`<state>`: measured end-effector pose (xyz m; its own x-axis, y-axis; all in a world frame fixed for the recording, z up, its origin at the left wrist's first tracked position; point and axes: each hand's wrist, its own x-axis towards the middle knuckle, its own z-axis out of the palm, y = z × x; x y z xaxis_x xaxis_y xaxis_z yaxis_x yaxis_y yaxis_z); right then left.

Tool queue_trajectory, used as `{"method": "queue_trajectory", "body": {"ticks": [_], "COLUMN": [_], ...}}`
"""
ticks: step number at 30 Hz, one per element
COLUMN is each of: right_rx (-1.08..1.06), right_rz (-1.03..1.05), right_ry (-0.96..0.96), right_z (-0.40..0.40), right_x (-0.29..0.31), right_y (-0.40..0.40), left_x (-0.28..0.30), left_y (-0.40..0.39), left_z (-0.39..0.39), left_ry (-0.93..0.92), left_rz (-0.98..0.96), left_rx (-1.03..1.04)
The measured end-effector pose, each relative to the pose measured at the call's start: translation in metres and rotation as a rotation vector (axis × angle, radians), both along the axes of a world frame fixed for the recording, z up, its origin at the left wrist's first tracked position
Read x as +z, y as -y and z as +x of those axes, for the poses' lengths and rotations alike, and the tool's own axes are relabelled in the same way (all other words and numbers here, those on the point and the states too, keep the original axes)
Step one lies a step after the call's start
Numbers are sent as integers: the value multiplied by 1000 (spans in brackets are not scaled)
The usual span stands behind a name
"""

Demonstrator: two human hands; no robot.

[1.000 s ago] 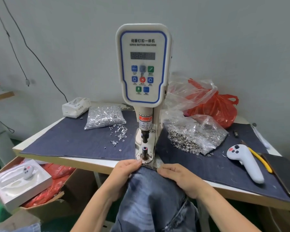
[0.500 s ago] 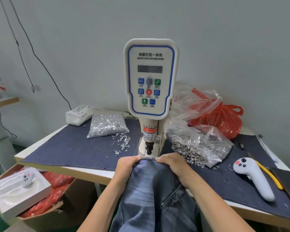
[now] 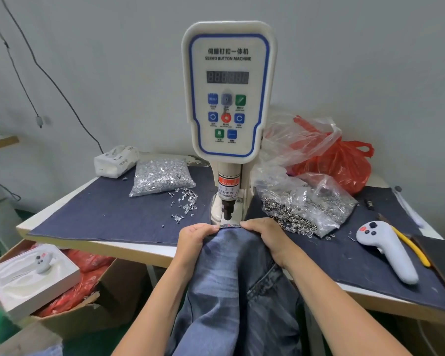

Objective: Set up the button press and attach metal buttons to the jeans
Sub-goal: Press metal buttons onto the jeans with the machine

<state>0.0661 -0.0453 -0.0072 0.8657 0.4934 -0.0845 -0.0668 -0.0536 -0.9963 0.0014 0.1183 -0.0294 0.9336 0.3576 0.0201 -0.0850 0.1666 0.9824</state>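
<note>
Both our hands, left hand (image 3: 196, 236) and right hand (image 3: 264, 233), pinch the waistband of one pair of faded blue denim jeans (image 3: 238, 286) under the punch of one tall white servo button machine (image 3: 228, 98). We count two clear bags: silver tacks (image 3: 162, 176) and metal buttons (image 3: 305, 205). The die is hidden under the cloth.

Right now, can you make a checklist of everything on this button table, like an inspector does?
Surface: table covered by dark denim cloth.
Job's things: servo button machine; jeans waistband under its punch; bag of silver tacks; bag of metal buttons.
Clutter: white controller, yellow tool, tissue pack, red bag.
Hands: left hand and right hand grip the waistband.
Cables: black cables on the wall.
Surroundings: cardboard box on the floor, holding a white box.
</note>
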Motion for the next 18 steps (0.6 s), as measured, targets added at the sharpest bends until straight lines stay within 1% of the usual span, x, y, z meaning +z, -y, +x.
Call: {"method": "queue_trajectory", "body": {"ticks": [4, 18], "right_rx": [19, 63], "right_rz": [26, 75], "right_ry": [-5, -19], "right_z": [-1, 0], "right_x": [-4, -14], "right_y": [1, 1], "left_x": [-1, -11], "left_y": [1, 1], "left_z": [1, 6], "left_ry": [-13, 6], "left_rz": [-45, -66], "left_rx": [15, 31]}}
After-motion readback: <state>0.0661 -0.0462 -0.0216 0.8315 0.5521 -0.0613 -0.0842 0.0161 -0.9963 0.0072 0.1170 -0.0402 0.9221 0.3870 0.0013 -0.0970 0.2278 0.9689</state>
